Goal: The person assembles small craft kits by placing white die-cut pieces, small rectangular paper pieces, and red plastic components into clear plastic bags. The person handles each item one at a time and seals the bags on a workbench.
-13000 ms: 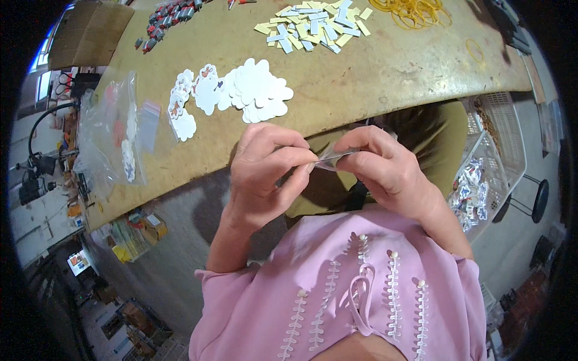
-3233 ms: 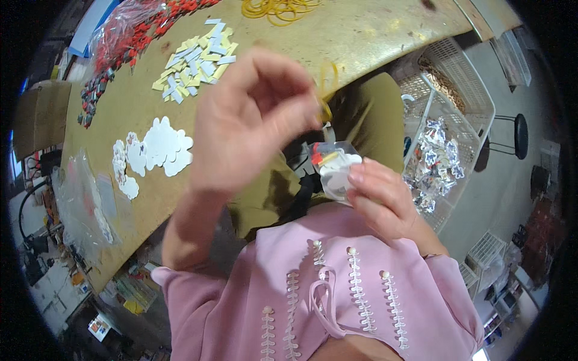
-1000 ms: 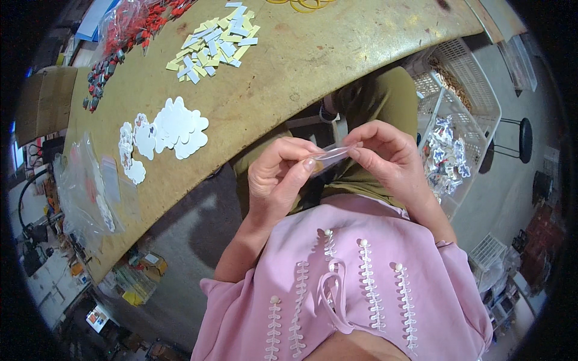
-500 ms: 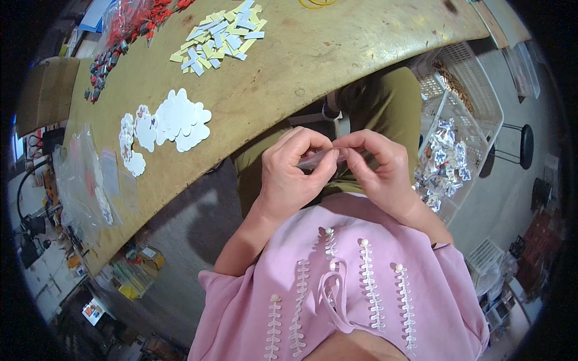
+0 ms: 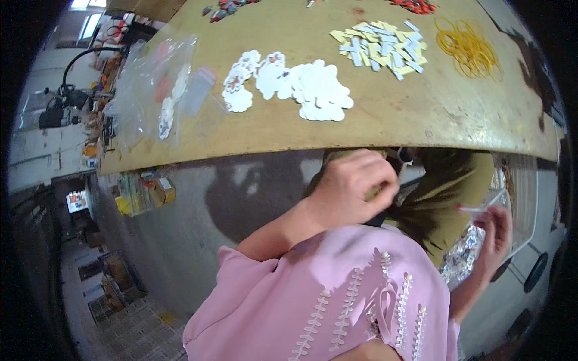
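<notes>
Packet farther right, in right fingers

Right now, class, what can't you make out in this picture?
All in the head view:
- Left hand: its curled fingers hide whether it holds anything.
- Thin red-tipped item in the right hand: too small and blurred to identify.
- Red pieces: cut off by the top edge.
- Basket: the right hand hides part of it.

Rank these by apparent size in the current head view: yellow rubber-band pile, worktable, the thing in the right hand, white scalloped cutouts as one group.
Largest to smallest:
1. Worktable
2. White scalloped cutouts, taken together
3. Yellow rubber-band pile
4. Blurred, red-tipped item in the right hand
</notes>
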A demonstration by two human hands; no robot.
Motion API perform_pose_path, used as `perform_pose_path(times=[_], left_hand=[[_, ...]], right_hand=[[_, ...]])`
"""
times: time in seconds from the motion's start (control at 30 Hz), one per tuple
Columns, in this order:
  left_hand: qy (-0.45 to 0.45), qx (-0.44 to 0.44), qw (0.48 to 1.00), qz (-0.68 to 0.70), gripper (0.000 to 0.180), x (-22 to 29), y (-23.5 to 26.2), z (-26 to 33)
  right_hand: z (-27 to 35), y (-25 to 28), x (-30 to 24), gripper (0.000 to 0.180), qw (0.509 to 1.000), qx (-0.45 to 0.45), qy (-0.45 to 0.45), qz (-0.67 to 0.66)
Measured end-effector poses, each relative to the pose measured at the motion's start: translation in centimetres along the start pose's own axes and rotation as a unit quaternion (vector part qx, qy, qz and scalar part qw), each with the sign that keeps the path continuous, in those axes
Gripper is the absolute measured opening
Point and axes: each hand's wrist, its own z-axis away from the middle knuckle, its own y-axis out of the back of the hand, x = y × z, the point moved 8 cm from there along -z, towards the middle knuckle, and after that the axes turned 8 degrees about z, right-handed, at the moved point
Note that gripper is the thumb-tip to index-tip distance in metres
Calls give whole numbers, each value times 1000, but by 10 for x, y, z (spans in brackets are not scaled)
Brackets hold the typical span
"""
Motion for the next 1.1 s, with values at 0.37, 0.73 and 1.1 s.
perform_pose_path(times=[0.37,0.73,1.1], left_hand=[[95,307,777,-541,13,-63,254,77],[101,291,877,-369,10,-34,213,63],[26,-12,996,-79,21,16,50,1]], right_hand=[[5,92,80,29,881,-23,-60,468],[-25,-119,-94,10,973,-101,144,147],[-14,-199,-117,13,898,-413,-66,-135]])
